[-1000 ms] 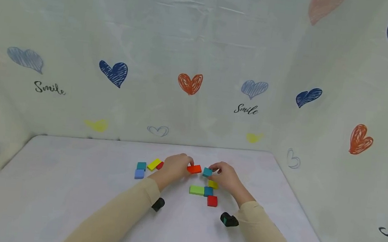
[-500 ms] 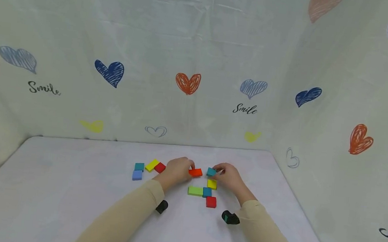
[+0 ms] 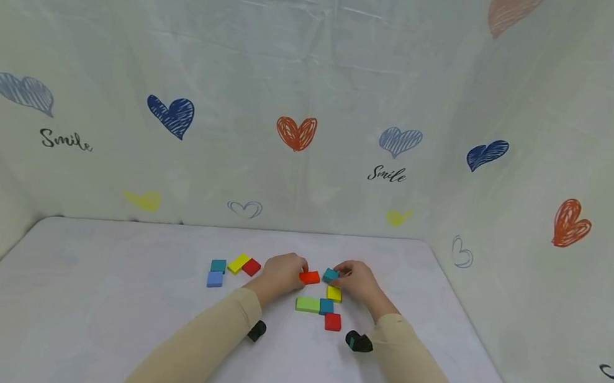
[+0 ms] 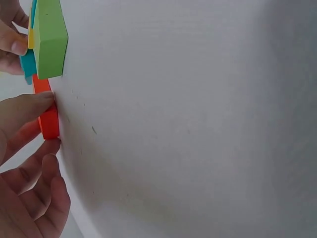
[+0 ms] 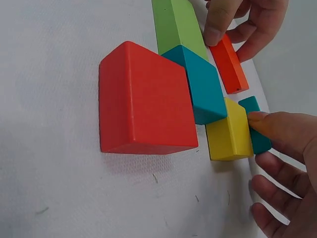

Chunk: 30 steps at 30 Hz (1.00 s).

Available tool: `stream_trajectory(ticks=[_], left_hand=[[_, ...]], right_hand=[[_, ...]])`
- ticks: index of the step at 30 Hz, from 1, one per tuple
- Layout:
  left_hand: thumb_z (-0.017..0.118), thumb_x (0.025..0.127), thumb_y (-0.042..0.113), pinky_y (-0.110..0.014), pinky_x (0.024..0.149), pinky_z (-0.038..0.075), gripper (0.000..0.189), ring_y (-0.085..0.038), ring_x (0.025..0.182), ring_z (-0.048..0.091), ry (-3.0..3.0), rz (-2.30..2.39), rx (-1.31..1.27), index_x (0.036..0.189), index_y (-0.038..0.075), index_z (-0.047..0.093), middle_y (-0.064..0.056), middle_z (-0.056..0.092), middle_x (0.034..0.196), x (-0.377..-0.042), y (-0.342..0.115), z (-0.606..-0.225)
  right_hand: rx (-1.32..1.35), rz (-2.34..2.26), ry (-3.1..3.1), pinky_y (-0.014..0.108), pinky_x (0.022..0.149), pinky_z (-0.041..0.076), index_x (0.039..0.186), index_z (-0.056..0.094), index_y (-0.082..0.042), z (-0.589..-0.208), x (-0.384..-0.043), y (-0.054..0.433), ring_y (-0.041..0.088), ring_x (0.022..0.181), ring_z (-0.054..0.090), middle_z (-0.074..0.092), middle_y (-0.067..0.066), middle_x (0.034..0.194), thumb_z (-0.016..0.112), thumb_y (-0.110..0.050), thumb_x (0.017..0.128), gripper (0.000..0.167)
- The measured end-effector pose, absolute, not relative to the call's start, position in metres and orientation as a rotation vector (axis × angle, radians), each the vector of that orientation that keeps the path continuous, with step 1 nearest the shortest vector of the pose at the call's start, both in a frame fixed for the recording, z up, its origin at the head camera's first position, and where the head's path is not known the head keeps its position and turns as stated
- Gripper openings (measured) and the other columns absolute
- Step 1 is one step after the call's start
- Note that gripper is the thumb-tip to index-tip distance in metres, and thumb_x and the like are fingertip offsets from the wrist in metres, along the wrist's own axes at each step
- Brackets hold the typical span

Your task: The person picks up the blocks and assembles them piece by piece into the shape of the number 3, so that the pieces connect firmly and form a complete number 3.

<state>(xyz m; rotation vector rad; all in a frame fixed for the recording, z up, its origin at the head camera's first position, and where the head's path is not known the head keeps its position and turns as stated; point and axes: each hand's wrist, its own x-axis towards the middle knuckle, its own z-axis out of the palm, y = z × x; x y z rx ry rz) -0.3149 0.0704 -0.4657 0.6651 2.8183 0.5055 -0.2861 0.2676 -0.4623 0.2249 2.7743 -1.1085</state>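
Observation:
My left hand (image 3: 281, 273) pinches an orange-red block (image 3: 310, 277) between thumb and fingers, low at the tabletop. My right hand (image 3: 359, 281) holds a small teal block (image 3: 330, 275) by thumb and fingertips, with a narrow gap between it and the orange-red one in the head view. Just in front of the teal piece lies a yellow block (image 5: 230, 131). A blue-teal block (image 5: 200, 87) adjoins the yellow one's corner, with a long light green block (image 3: 308, 304) on its left. Nearest the body is a red block (image 5: 153, 99), close against the blue-teal one.
Left of the left hand, another group lies on the white table (image 3: 104, 307): teal (image 3: 218, 266), periwinkle blue (image 3: 215, 279), yellow (image 3: 239, 263) and red (image 3: 251, 267) blocks. A white heart-printed curtain (image 3: 219, 170) stands behind the table and at both sides.
My right hand and its teal block shifted right, away from the orange-red block, then slightly back left towards it. The yellow block is less covered by the hand. The left hand keeps its grip.

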Motion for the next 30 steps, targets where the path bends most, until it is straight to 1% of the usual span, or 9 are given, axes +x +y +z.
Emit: stream_trajectory(ticks=[7,14,22,30], left_hand=[[0.079,0.082,0.026,-0.033,0.078,0.050,0.030,-0.016,0.085,0.054,2.814,0.516,0.603,0.108,0.013,0.070,0.000,0.064,0.096,-0.315,0.066,-0.464],[0.080,0.081,0.030,-0.033,0.078,0.051,0.028,-0.017,0.084,0.055,2.826,0.513,0.560,0.104,0.016,0.071,0.002,0.063,0.095,-0.315,0.062,-0.465],[0.079,0.082,0.027,-0.034,0.079,0.050,0.026,-0.017,0.084,0.054,2.834,0.550,0.542,0.102,0.013,0.070,0.000,0.063,0.094,-0.316,0.063,-0.466],[0.076,0.085,0.024,-0.034,0.078,0.051,0.025,-0.017,0.082,0.054,2.863,0.556,0.515,0.106,0.013,0.069,-0.001,0.063,0.094,-0.318,0.064,-0.465]], right_hand=[[0.255,-1.111,2.744,0.033,0.077,0.050,0.109,0.069,-0.008,-0.463,-0.290,0.265,0.024,0.091,0.052,0.057,0.006,0.095,0.078,-0.016,0.083,0.029],[0.261,-1.106,2.745,0.033,0.078,0.050,0.110,0.067,-0.006,-0.463,-0.292,0.264,0.025,0.092,0.052,0.058,0.006,0.095,0.078,-0.015,0.083,0.030],[0.279,-1.125,2.738,0.034,0.079,0.051,0.109,0.068,-0.007,-0.469,-0.297,0.262,0.025,0.091,0.054,0.060,0.006,0.098,0.077,-0.014,0.084,0.028],[0.311,-1.127,2.744,0.035,0.081,0.052,0.107,0.069,-0.010,-0.470,-0.297,0.259,0.025,0.093,0.054,0.060,0.007,0.099,0.078,-0.017,0.083,0.026]])
